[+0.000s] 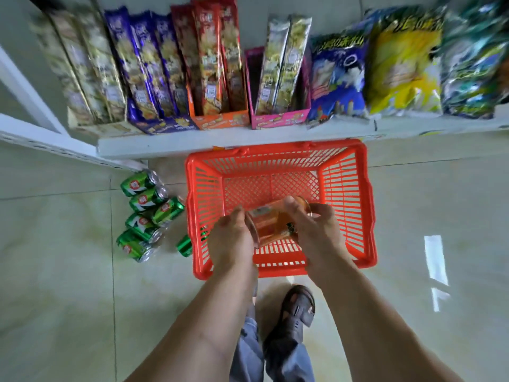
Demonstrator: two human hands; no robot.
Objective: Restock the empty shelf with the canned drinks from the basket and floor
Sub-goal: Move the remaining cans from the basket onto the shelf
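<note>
A person stands over a red slotted plastic basket (344,188) on a pale glossy tiled floor (55,271), both hands meeting on 1 orange cylindrical drink can (271,224) held above the basket's near half. The left hand (231,241) curls around the can's end at 9 o'clock; the right hand (314,230) wraps its fingers over the end at 3 o'clock, so the can's long axis runs roughly 8-to-2 between them, each hand equally close. No other can shows on the mesh base, though the hands hide part of it. About 6 green aluminium cans (148,213) lie on their sides at 9 o'clock of the basket, nearer the left hand. At 12 o'clock a white metal shelf (248,142) carries crinkled foil snack packets (209,56). The empty shelf is out of view, so the lift likely goes upward.
</note>
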